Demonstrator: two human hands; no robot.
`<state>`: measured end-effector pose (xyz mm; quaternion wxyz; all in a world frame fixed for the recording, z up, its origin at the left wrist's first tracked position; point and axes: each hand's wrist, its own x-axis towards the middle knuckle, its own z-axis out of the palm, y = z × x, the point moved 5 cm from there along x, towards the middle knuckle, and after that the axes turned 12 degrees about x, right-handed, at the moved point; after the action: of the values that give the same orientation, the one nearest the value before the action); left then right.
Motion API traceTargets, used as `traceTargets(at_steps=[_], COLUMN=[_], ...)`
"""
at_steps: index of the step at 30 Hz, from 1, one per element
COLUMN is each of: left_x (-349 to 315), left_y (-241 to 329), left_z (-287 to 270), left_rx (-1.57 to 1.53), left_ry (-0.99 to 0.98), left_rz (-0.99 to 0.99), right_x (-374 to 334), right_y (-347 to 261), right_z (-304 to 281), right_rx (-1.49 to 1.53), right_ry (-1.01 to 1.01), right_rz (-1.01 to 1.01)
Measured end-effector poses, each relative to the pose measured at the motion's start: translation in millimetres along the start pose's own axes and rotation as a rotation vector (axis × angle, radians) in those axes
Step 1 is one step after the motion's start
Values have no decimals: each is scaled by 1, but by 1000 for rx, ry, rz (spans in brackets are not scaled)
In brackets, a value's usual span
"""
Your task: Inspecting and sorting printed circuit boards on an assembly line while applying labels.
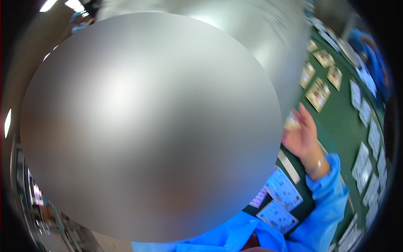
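Note:
My right hand [303, 136] reaches up at the right of the head view, a bracelet at its wrist and a blue sleeve [325, 197] behind it. Its fingers are stretched upward, somewhat smeared. Between the thumb side and the fingers shows a small cream-coloured piece [292, 122]; whether it is touched, I cannot tell. Just beyond lie flat cream boards with parts on them [318, 95] on a green surface [336, 126]. Below the hand are a pale strip [289, 166] and blue-white boards [283, 189]. A large grey blur covers the middle, and my left hand is not visible.
More whitish flat pieces [362, 167] line the green surface along the right. A person in blue [369, 59] is at the far right, another person [79, 23] at the far upper left. A large pale, shiny surface [277, 33] spans the top.

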<state>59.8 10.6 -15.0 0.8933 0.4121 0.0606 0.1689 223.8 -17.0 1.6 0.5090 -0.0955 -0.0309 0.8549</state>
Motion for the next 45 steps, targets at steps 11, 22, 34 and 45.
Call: traceTargets(at_steps=[11,22,34,45], left_x=[-66,-1,6,12], left_y=[51,5,17,19], left_z=[-15,-4,10,10], left_rx=[310,323,286,319], left_ry=[267,96,42,71], left_rz=[74,-25,21,34], right_x=[-15,-114,-127,-119], right_y=[-11,-121,-141,-203], right_z=[19,-20,-46,-51], right_rx=[-392,-870,-949,-1422], right_ry=[-53,469,723,993], right_rz=[-133,-978,-834,-788])
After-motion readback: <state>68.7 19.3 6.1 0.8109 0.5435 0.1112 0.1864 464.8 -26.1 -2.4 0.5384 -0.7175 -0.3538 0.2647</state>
